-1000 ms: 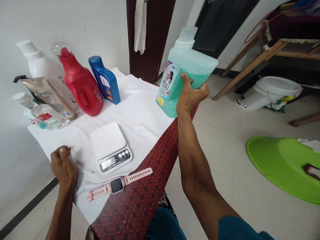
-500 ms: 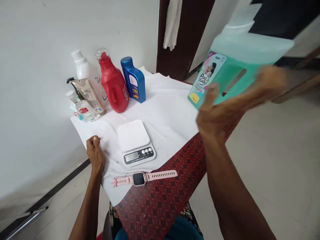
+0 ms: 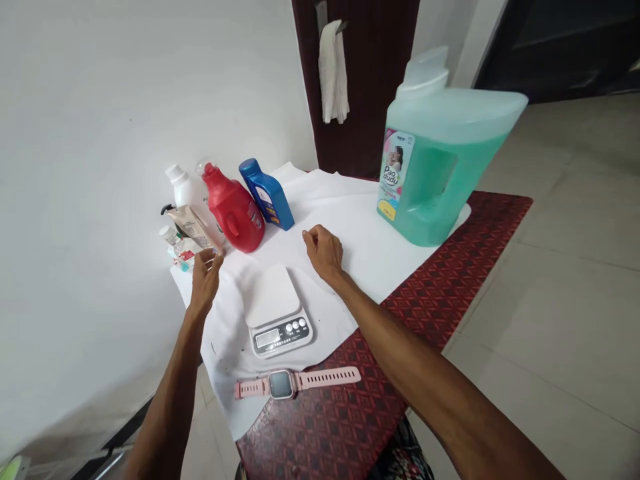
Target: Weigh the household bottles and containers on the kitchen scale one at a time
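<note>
My left hand is at the table's left edge, its curved fingers apart with nothing in them. Just beyond its fingertips are a beige squeeze tube and a small clear bottle with a white cap, partly hidden. My right hand is loosely closed and holds nothing, above the white cloth to the right of a white kitchen scale. Standing on the right side of the table is a large jug of green liquid, apart from both hands. A pink-strapped smartwatch lies in front of the scale.
A red detergent bottle, a blue bottle and a white bottle stand along the back left by the wall. White cloth covers much of the red patterned table. A towel hangs on the dark door.
The green jug has gone from my right hand onto the table's right side. My right hand has let go and moved left. My left hand has risen toward the tube and opened.
</note>
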A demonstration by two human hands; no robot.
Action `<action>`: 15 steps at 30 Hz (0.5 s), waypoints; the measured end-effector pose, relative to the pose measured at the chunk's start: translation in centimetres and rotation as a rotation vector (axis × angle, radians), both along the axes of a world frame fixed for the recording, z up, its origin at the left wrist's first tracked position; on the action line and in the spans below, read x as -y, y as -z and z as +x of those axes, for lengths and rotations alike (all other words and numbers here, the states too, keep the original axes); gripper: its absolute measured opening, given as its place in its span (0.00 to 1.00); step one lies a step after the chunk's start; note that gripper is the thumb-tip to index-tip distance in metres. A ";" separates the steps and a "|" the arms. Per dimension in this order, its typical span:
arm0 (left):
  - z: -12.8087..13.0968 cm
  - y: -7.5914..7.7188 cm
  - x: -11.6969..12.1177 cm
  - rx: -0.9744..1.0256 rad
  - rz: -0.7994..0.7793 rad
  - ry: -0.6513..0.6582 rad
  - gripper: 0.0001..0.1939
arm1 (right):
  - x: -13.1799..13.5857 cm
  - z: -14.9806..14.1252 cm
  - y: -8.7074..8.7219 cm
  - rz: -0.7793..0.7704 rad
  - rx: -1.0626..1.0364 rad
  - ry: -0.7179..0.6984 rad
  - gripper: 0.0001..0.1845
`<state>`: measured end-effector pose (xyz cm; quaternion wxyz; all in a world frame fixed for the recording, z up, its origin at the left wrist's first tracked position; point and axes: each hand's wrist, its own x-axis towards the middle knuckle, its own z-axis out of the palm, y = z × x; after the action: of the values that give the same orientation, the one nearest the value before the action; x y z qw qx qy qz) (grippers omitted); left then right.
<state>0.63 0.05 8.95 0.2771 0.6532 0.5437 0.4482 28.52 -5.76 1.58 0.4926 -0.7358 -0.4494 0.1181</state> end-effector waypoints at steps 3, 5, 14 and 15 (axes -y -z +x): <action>4.6 -0.4 -4.1 0.039 0.067 -0.023 0.25 | -0.3 0.2 0.0 -0.046 0.020 -0.021 0.15; 6.9 -0.3 -6.5 0.059 0.111 -0.045 0.24 | -0.8 0.3 0.0 -0.086 0.034 -0.030 0.17; 10.5 -0.1 -10.7 0.261 0.127 -0.119 0.31 | -1.8 0.6 -0.3 -0.270 0.137 -0.069 0.20; 10.8 -0.1 -10.7 0.289 0.140 -0.148 0.31 | -1.7 0.5 -0.3 -0.279 0.162 -0.081 0.20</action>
<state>11.44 10.71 9.05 0.2727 0.5579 0.5123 0.5933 29.06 -4.06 1.91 0.3425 -0.7855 -0.4963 0.1393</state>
